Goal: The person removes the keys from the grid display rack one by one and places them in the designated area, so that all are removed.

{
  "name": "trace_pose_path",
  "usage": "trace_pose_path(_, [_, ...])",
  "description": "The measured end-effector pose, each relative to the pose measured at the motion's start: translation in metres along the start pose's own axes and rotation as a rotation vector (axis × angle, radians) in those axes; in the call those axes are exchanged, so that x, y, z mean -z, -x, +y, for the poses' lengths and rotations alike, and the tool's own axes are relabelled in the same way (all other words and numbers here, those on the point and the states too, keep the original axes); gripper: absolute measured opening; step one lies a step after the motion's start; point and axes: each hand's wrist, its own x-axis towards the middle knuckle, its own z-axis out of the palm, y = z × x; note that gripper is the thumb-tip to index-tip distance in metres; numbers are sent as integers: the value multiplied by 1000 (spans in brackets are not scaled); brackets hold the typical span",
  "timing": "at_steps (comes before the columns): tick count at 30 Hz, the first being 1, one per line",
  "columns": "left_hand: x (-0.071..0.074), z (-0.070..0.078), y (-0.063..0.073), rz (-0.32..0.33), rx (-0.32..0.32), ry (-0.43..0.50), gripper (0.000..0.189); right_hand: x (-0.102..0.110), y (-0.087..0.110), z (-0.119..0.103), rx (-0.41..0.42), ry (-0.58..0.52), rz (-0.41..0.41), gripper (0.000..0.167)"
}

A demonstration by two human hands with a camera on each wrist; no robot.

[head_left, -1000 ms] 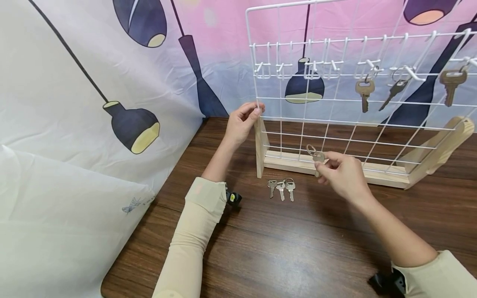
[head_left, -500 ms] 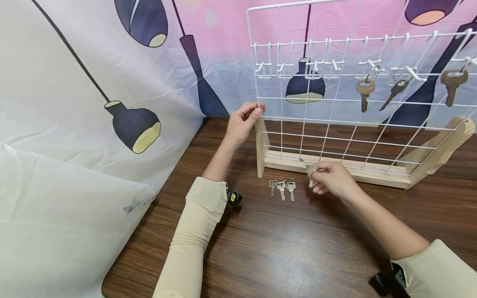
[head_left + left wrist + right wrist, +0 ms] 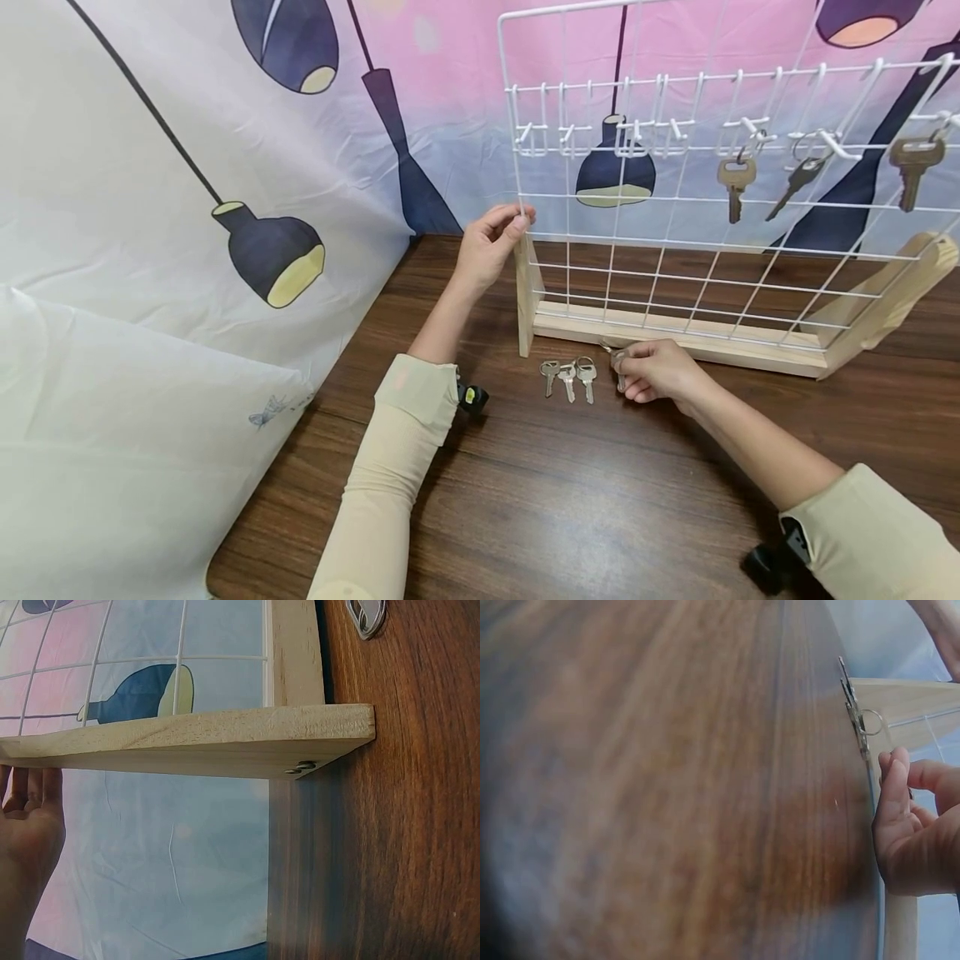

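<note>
My left hand (image 3: 483,250) holds the left wooden side post (image 3: 523,292) of a white wire grid rack (image 3: 660,200). In the left wrist view, the fingers of that hand (image 3: 30,832) meet the edge of the same post (image 3: 187,746). Between thumb and fingers, my right hand (image 3: 663,373) pinches a key (image 3: 619,364) with a ring, low over the table in front of the rack's base. Just left of it lie several silver keys (image 3: 567,382) side by side on the table. The right wrist view shows the right hand (image 3: 915,832) close to the tabletop, its key mostly hidden.
White hooks (image 3: 633,133) line the upper grid. From those toward the right hang a brass-toned key (image 3: 736,185), a darker key (image 3: 799,179) and another key (image 3: 913,162). The wooden base (image 3: 720,337) runs along the rack's foot on the brown table (image 3: 570,500). A printed cloth (image 3: 172,333) hangs behind.
My right hand has moved left and down with the pinched key, from in front of the grid to near the loose keys. The left hand stays on the post.
</note>
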Motion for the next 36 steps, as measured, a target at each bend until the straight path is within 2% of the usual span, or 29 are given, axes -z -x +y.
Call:
trace_pose_path(6, [2,-1,1,-1,-14,-2,22,-3,-2,2,-27,21,-21,10])
trace_pose_path(14, [3,-5,5,12,-24,-2,21,-13,-4,4,-5,144,0,13])
trace_pose_path(21, [-2,-9,8,-3,-3,-1,21,-14,0,7,-33,196,17,11])
trace_pose_path(31, [-2,-5,3,1,-18,0,21,-17,-2,6,9,282,96,13])
trace_pose_path(36, [0,-3,1,0,-29,-1,21,-18,-3,3,25,326,130,20])
